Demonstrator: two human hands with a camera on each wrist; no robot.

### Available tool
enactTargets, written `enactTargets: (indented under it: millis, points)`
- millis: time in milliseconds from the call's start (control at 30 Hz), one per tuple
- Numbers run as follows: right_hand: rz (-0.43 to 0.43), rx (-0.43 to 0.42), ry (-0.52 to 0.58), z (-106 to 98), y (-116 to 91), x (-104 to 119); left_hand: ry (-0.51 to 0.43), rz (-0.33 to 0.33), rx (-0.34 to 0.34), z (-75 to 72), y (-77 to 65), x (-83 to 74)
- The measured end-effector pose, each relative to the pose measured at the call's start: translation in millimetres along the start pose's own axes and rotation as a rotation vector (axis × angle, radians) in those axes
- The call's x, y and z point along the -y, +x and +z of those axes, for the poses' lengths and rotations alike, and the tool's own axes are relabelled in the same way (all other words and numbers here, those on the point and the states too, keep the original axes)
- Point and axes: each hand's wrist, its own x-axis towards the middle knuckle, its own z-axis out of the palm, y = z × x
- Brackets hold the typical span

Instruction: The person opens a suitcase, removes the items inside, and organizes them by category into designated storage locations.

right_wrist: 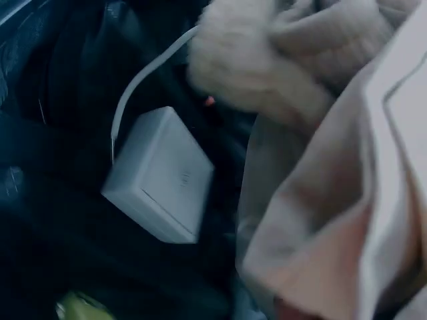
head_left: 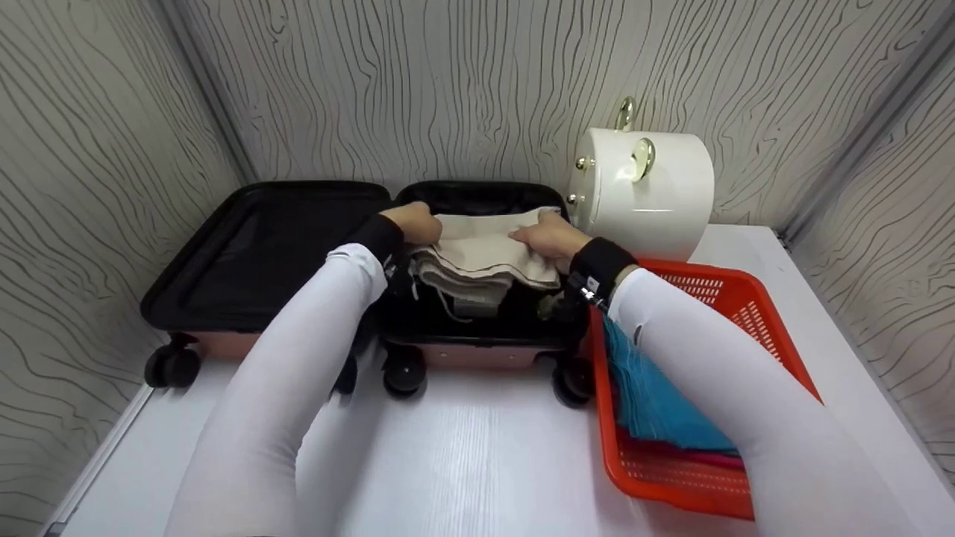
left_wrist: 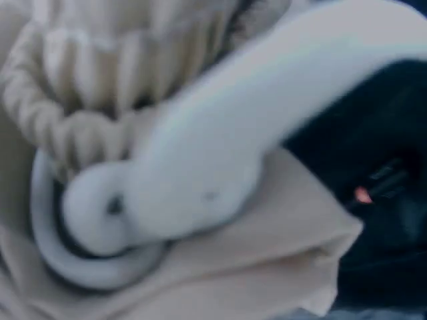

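Note:
A beige folded garment [head_left: 485,242] lies over the open right half of a black-lined suitcase [head_left: 481,192]. Its gathered, elastic-looking edge [left_wrist: 100,73] shows in the left wrist view. My left hand [head_left: 418,222] grips the garment's left side; in the head view its fingertips are hidden. At the right side, my right hand [head_left: 550,237] pinches the cloth with the thumb on top. A blurred white curved object [left_wrist: 200,147] with a loop lies against the garment. Inside the suitcase, a white block with a cable [right_wrist: 163,177], like a charger, sits beside the cloth.
The suitcase's other half [head_left: 283,246] lies at the left. A cream pot [head_left: 656,201] rests on its side behind right. Nearer on the right, a red basket [head_left: 619,470] holds blue cloth [head_left: 664,395]. Something green [right_wrist: 83,308] shows low in the right wrist view.

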Motion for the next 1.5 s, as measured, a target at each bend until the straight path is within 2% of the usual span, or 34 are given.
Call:
enactTargets:
  millis: [133,233,400,500,567,667,800,967,1133,1233,1333,1433,1500]
  points:
    - [-0.076,-0.013,0.068,-19.5,-15.8,8.9,-0.15,0.003,-0.049,-12.7,-11.8,-9.9]
    - [-0.139,-0.013,0.129,-32.0,-28.5,13.2,-0.219,0.019,-0.092,-17.6,-18.5,-20.0]
    - [-0.198,0.003,0.138,-49.8,-55.5,15.0,-0.275,0.08,-0.175,-22.0,-35.0,-39.1]
    - [-0.219,0.021,0.129,-61.7,-74.9,13.2,-0.343,0.133,-0.215,-21.9,-46.8,-52.2]
    - [-0.23,0.02,0.121,-72.2,-89.4,9.0,-0.397,0.179,-0.22,-20.1,-51.9,-64.1]
    - [-0.246,0.012,0.122,-88.4,-111.0,0.9,-0.469,0.234,-0.193,-15.7,-59.1,-83.8]
    - [-0.253,-0.007,0.146,-110.5,-138.5,-12.8,-0.517,0.289,-0.137,-4.3,-66.6,-112.3]
    - [-0.253,-0.011,0.17,-139.8,-169.4,-35.8,-0.57,0.358,-0.062,17.1,-69.5,-149.2]
    - [-0.243,-0.067,0.119,-166.8,-196.5,-62.5,-0.605,0.446,0.025,41.0,-69.1,-183.8]
    - [-0.25,-0.09,0.059,-181.6,-205.2,-73.5,-0.607,0.507,0.02,54.5,-68.3,-201.0]
    - [-0.249,-0.11,0.02,-194.1,-210.0,-79.7,-0.621,0.573,-0.021,68.1,-67.1,-216.1]
    - [-0.24,-0.144,-0.011,-204.1,-213.1,-83.3,-0.658,0.612,-0.061,81.5,-66.2,-226.5]
    - [-0.231,-0.174,-0.019,-209.6,-215.4,-85.8,-0.698,0.633,-0.065,89.3,-66.1,-231.3]
